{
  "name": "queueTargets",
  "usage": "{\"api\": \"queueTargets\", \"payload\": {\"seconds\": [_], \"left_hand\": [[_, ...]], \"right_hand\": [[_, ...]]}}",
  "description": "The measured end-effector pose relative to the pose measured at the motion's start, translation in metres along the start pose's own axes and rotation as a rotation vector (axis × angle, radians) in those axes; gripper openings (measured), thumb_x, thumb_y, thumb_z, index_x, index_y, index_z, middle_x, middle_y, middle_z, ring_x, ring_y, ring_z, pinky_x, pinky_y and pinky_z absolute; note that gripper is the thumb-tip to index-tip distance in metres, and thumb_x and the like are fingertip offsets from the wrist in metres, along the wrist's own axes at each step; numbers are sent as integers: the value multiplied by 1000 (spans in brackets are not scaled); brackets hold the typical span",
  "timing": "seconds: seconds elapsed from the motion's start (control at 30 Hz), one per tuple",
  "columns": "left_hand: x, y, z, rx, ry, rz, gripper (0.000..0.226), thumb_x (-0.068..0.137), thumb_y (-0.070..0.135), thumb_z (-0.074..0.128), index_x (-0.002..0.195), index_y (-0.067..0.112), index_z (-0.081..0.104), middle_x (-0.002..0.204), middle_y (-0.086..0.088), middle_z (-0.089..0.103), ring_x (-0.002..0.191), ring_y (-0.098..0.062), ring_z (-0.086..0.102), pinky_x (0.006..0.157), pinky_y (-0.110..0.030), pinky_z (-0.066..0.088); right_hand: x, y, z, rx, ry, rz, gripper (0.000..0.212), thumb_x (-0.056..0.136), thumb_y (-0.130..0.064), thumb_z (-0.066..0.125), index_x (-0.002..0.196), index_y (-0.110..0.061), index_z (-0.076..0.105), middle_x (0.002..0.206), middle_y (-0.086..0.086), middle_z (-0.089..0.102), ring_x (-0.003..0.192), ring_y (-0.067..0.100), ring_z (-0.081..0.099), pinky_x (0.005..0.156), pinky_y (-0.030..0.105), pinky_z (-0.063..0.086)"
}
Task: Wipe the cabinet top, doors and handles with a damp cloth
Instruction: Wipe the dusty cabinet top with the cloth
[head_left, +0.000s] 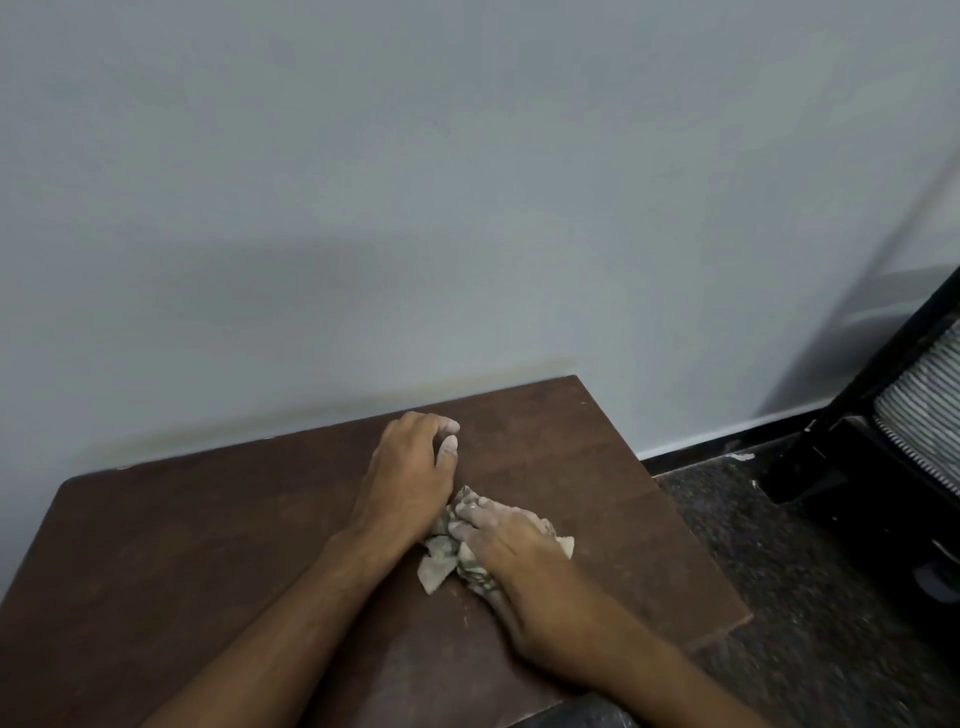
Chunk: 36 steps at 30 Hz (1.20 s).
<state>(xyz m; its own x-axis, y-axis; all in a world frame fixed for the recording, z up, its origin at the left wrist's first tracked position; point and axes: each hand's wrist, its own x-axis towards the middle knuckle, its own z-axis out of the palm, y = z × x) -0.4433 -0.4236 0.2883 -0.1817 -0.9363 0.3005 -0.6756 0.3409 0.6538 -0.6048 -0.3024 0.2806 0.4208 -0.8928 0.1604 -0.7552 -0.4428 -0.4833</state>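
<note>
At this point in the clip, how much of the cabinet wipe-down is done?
Done: nothing can be confirmed; the brown cabinet top shows no clear wiped patch. In hand: the right hand presses the crumpled cloth onto the top near its right side, while the left hand rests on the wood beside it. Left: likely the rest of the top, plus doors and handles, which are out of view.

Cabinet top (208, 561): dark brown wood, filling the lower left and centre of the frame, against a grey wall (415, 182).
Cloth (447, 561): crumpled, pale and soiled, lying on the top at lower centre.
Right hand (511, 545): pressing flat on the cloth, fingers (470, 514) pointing left.
Left hand (410, 467): resting on the wood just above the cloth, fingers curled.
Chair (893, 415): black, at right edge, on a dark speckled floor (753, 545).
</note>
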Motion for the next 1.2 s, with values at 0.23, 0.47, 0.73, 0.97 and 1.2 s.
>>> {"api": "queueTargets", "payload": {"seconds": [0.23,0.47,0.73,0.97,1.2], "left_hand": [[-4,9,4,26,-44,44,18,94,29,54,110,28,62,106,16,55,101,-6,49,90,-30,46],[-6,6,-15,24,-40,14,20,95,30,54,113,30,62,108,19,56,105,-3,49,91,-27,45],[-2,-20,-34,74,28,-103,24,94,26,56,114,18,64,113,3,62,109,-18,55,95,-42,48],[5,-31,-43,109,189,-117,21,90,16,58,108,11,68,109,-3,67,108,-25,57,97,-34,42],[0,-17,-47,46,89,-97,20,92,16,59,111,16,67,107,5,61,106,-17,55,96,-35,46]], "right_hand": [[65,104,-44,-160,80,273,43,97,-20,54,138,-10,51,148,13,48,137,32,43,116,42,33],[109,145,-57,-196,169,447,26,97,-22,56,121,-11,54,135,9,53,126,29,49,110,42,36],[142,67,-14,-237,137,433,32,97,-23,52,127,-13,57,133,9,56,125,30,52,104,42,40],[173,-30,53,23,150,99,25,99,-25,46,117,-23,62,116,5,65,107,25,57,95,43,43],[142,78,-16,-102,146,330,34,94,-25,59,127,-20,61,135,10,60,126,32,53,109,43,41]]}}
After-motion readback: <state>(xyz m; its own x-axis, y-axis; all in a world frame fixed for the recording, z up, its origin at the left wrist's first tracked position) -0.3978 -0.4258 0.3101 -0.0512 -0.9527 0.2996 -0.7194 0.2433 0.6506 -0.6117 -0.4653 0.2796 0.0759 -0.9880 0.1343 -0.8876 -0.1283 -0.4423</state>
